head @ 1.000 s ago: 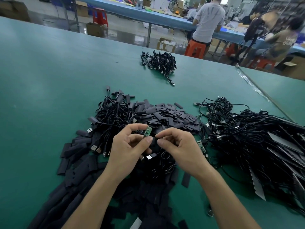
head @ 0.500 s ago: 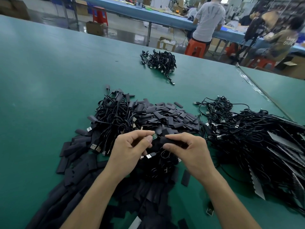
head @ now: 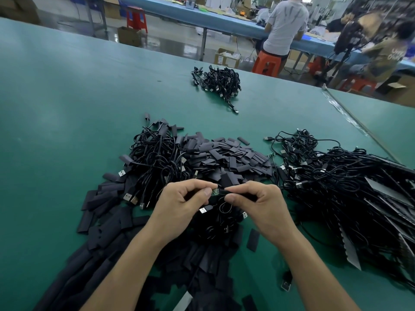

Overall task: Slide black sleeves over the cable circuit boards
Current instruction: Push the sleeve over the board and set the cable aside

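My left hand (head: pixel 179 205) pinches the end of a small green circuit board (head: pixel 215 191) on a black cable. My right hand (head: pixel 262 203) grips a black sleeve (head: pixel 238 194) that covers most of the board; only a short green tip shows between my fingertips. The cable's USB plug (head: pixel 205 209) hangs below my left hand. A heap of loose black sleeves (head: pixel 226 158) lies just beyond my hands, and more sleeves (head: pixel 107 205) spread to the left and toward me.
A tangled cable pile (head: pixel 157 158) lies left of the sleeve heap. A large cable mass (head: pixel 341 187) fills the right side. A small cable bundle (head: pixel 220 83) sits far back on the green table (head: pixel 56 108). People sit at a blue bench beyond the table.
The sleeve has slid further over the board: the green board was mostly bare a second ago, and now only its tip shows. Both hands have dropped slightly.
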Motion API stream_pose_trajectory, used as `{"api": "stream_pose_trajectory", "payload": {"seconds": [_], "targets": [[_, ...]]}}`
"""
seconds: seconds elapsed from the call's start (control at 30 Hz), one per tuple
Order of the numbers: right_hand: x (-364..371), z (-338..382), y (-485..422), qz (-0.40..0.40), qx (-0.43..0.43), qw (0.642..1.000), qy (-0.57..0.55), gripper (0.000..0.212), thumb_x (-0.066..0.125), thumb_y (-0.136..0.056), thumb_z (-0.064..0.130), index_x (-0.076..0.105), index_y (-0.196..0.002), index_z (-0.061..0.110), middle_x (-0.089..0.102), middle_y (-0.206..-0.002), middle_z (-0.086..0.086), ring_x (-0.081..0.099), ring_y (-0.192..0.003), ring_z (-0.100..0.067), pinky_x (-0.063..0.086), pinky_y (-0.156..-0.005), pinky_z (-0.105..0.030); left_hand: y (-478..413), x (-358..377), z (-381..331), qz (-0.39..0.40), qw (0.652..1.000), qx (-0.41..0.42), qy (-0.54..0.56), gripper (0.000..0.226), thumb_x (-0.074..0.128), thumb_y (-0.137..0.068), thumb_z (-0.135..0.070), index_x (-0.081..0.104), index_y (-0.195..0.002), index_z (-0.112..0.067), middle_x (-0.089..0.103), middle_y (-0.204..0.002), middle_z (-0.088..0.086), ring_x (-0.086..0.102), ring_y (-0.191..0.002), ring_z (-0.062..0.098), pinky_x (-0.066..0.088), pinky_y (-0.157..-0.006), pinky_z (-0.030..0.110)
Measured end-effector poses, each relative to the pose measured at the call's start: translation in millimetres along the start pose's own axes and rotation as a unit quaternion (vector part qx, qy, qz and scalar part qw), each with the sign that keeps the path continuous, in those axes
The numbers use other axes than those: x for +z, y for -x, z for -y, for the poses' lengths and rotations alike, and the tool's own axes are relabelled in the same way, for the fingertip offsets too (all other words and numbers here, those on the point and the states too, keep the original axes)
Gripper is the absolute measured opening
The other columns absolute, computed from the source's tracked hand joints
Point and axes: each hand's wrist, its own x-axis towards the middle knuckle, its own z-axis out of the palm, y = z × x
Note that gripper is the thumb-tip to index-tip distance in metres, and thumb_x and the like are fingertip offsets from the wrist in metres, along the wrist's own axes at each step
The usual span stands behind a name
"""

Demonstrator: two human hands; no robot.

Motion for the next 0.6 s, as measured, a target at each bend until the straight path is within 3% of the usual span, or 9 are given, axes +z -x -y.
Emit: {"api": "stream_pose_trajectory", "payload": {"seconds": [0.13, 0.3, 0.37, 0.5, 0.6], "targets": [[-2, -3, -1, 0.015, 0.003, 1.0, 0.007, 0.019, 0.081, -0.075, 0.026, 0.077, -0.091, 0.035, 0.076, -0.084, 0.012, 0.07, -0.077, -0.006, 0.053, -0.072, -0.018, 0, 0, -1, -0.001, 1.0, 0.003, -0.002, 0.027, 0.064, -0.095, -0.007, 0.079, -0.093, -0.029, 0.068, -0.066, -0.009, 0.06, -0.059, -0.002, 0.046, -0.059, 0.01], [-4, -5, 1, 0.013, 0.018, 1.0, 0.005, 0.027, 0.084, -0.076, 0.021, 0.076, -0.099, 0.033, 0.076, -0.089, 0.01, 0.07, -0.08, -0.009, 0.054, -0.073, -0.024, -1, -1, 2, -0.014, 1.0, -0.005, 0.01, 0.027, 0.065, -0.095, -0.011, 0.078, -0.094, -0.034, 0.069, -0.068, -0.004, 0.058, -0.057, 0.005, 0.048, -0.057, 0.019], [-3, -4, 2, 0.01, 0.015, 1.0, -0.009, 0.028, 0.083, -0.077, 0.019, 0.077, -0.1, 0.033, 0.076, -0.089, 0.009, 0.07, -0.081, -0.01, 0.055, -0.074, -0.025, -2, -1, 1, -0.015, 1.0, -0.008, 0.025, 0.026, 0.064, -0.096, -0.009, 0.077, -0.095, -0.031, 0.071, -0.071, -0.002, 0.06, -0.057, 0.006, 0.048, -0.055, 0.016], [7, -1, 3, 0.008, 0.005, 1.0, -0.015, 0.019, 0.082, -0.079, 0.014, 0.079, -0.094, 0.026, 0.076, -0.087, 0.004, 0.071, -0.081, -0.016, 0.058, -0.077, -0.039, 0, 2, -1, -0.002, 0.999, -0.016, 0.052, 0.018, 0.066, -0.092, -0.019, 0.071, -0.094, -0.036, 0.074, -0.079, 0.001, 0.068, -0.062, 0.011, 0.047, -0.048, 0.018], [17, 1, 4, 0.016, 0.004, 1.0, -0.017, 0.012, 0.078, -0.084, 0.013, 0.079, -0.093, 0.021, 0.077, -0.085, 0.004, 0.073, -0.081, -0.015, 0.058, -0.077, -0.036, 1, 7, -1, 0.013, 0.998, -0.015, 0.059, 0.014, 0.067, -0.088, -0.025, 0.069, -0.095, -0.036, 0.074, -0.08, 0.002, 0.071, -0.067, 0.016, 0.047, -0.044, 0.021]]}}
